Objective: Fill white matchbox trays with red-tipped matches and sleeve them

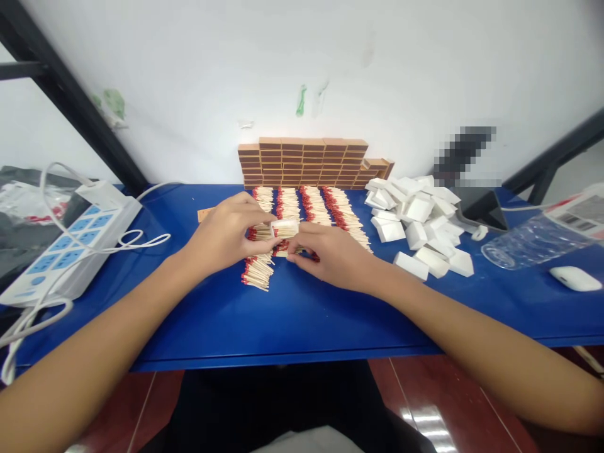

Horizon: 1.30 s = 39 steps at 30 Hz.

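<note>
A small white matchbox tray (285,224) with red-tipped matches in it is pinched at its left end by my left hand (226,229), thumb below and fingers above. My right hand (330,255) is at the tray's right end, its thumb and fingers drawn together; what lies between them is hidden. Beneath and behind both hands, matches (340,204) lie in several long rows with their red heads to the left. The lower part of the leftmost row (257,274) spreads out loosely towards me. An orange-brown piece (206,214) shows partly behind my left hand.
Brown matchboxes (302,163) are stacked along the wall. White empty trays (419,217) are heaped at right, near a dark phone-like device (479,206), a clear plastic bottle (528,242) and a white earphone case (576,278). A power strip (70,242) with cables occupies the left of the blue table (302,321).
</note>
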{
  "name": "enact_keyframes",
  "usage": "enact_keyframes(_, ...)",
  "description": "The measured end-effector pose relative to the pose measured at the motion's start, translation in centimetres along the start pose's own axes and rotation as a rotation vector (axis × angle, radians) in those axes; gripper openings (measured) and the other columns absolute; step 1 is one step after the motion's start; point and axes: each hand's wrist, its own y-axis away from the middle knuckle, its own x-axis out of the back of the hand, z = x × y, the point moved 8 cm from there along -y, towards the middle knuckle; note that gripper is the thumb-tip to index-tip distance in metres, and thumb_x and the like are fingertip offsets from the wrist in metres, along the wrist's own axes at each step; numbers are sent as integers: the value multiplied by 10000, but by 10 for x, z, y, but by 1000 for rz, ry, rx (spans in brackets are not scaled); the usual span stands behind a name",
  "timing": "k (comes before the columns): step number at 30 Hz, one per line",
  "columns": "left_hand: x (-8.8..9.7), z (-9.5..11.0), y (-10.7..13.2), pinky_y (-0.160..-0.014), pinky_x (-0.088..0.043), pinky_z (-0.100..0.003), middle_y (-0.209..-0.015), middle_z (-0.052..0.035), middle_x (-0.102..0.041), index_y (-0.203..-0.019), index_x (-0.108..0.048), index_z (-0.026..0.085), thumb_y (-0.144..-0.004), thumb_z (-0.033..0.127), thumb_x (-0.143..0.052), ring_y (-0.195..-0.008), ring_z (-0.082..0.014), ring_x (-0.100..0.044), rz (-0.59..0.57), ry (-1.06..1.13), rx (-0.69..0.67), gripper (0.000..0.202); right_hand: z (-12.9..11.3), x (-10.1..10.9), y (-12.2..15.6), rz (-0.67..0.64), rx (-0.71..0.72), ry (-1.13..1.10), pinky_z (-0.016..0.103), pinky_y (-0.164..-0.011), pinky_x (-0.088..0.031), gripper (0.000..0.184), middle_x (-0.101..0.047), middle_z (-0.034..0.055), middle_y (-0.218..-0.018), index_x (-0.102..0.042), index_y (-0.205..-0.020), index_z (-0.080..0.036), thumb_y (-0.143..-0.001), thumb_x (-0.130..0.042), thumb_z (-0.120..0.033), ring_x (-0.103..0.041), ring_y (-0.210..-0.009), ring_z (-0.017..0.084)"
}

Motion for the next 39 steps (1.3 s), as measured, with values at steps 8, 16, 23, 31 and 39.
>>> enact_keyframes(8,-3,0,1,-674,-490,-305,-899,-68,-767,-959,-788,201,-896,388,-751,-857,-213,-650,-5,-8,-8,202,5,-10,-1,-65,-42,18,298,-768,-479,100,-690,64,-1034,-715,-1006,-174,-990,-617,-184,-648,-841,165)
enact_keyframes(16,-5,2,1,-695,-495,-304,-878,-60,-762,-934,-781,186,-879,344,-771,-872,-218,-654,-42,7,-10,168,3,-8,0,-54,-17,65,287,-733,-439,130,-678,59,-955,-736,-1007,-167,-1004,-611,-200,-634,-832,171)
enact_keyframes(23,-5,2,0,-684,-489,-301,-790,-45,-740,-943,-782,194,-892,345,-755,-848,-216,-643,-51,10,-3,161,4,-11,0,-69,-28,76,285,-720,-415,118,-657,50,-936,-738,-976,-163,-995,-626,-197,-615,-814,164)
enact_keyframes(31,-6,-1,3,-713,-508,-302,-878,-55,-765,-1004,-787,186,-856,325,-804,-878,-215,-653,-37,18,-1,204,1,-10,0,-60,-2,111,278,-690,-388,179,-632,44,-864,-759,-972,-161,-1018,-590,-200,-581,-773,157)
enact_keyframes(39,-7,-2,3,-730,-517,-313,-852,-61,-753,-1064,-784,164,-855,335,-811,-886,-225,-649,-63,25,5,271,4,-14,-1,-106,-53,103,286,-729,-413,152,-641,48,-909,-715,-932,-153,-1004,-585,-187,-607,-820,165)
